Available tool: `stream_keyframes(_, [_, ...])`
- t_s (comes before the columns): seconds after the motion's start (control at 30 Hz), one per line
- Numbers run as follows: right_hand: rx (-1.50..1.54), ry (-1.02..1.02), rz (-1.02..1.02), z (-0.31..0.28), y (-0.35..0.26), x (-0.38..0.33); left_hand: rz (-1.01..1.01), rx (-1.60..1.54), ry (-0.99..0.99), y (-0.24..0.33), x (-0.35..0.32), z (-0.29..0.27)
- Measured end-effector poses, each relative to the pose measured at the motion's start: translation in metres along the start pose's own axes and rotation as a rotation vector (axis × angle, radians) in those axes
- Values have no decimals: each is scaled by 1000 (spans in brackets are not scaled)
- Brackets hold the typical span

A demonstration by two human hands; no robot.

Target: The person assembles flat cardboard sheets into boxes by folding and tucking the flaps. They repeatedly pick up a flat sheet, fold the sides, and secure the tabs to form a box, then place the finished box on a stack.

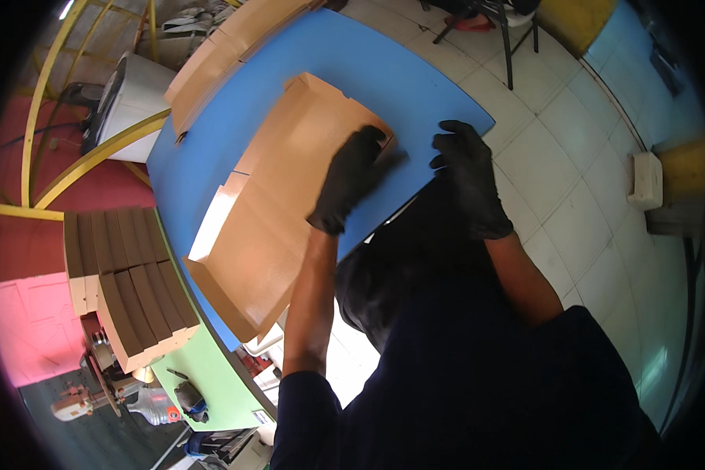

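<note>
An unfolded brown cardboard box (278,184) lies on the blue table (321,51), with its low side walls partly raised and its inner face up. My left hand (351,176), in a black glove, is over the right edge of the box, its fingertips by the raised side flap. The thumb stands apart from the fingers and is slightly blurred; no grip on the cardboard shows. My right hand (470,176), also gloved in black, hovers past the table's right front edge. Its fingers are spread and slightly bent, with nothing in them.
More flat cardboard (219,59) lies along the table's far left edge. Stacked folded boxes (129,278) stand at the left on a green table (207,368), near a dark tool-like object (189,397). A chair (501,27) stands on the tiled floor at the far right.
</note>
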State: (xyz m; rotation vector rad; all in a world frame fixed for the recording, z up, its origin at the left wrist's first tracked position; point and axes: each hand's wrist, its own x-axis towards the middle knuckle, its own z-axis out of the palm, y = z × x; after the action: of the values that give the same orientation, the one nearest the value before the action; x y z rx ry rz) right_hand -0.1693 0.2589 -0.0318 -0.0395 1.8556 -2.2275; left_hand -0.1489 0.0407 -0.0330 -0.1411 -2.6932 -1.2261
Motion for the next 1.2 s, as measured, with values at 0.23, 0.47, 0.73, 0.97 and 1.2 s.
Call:
stream_keyframes(0.23, [-767,-26,-706,0,-10,45,245,66,-399,71,-55,25])
stream_keyframes(0.47, [-982,-386,-296,-22,-23,48,167,293,-348,81,-101,-43])
stream_keyframes(0.73, [-439,-581,-141,44,-1,-11,13,567,33,94,-114,9])
stream_keyframes(0.97, [-666,-547,-166,45,-2,-12,233,431,410,73,-159,5])
stream_keyframes(1.2, [-651,-416,-152,56,8,-24,132,417,548,64,-159,7])
